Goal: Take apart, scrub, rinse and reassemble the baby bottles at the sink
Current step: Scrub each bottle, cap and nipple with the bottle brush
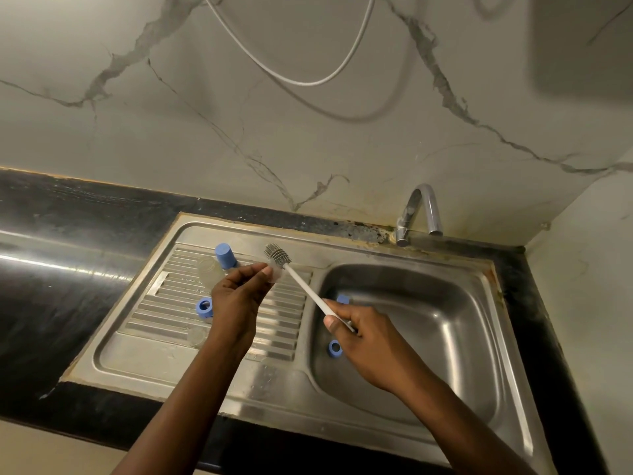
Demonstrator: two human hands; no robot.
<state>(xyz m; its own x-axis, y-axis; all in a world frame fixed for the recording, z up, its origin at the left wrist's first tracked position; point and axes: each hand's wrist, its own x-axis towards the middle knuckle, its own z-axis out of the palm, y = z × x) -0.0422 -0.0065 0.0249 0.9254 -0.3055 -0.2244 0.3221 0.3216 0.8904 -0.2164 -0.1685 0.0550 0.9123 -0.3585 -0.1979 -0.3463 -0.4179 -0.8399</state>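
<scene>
Brush [305,283] slanting, head up-left, right hand [370,344] gripping handle, left hand [236,296] pinching clear piece [276,274]

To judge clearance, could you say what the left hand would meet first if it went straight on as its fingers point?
Probably the grey brush head, just beyond the left hand and the clear piece it pinches; depth is unclear.

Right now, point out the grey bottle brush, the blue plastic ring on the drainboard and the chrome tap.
Grey bottle brush [278,254]: head view, bristle head.
Blue plastic ring on the drainboard [202,313]: head view, side wall.
Curved chrome tap [433,214]: head view, spout.
</scene>
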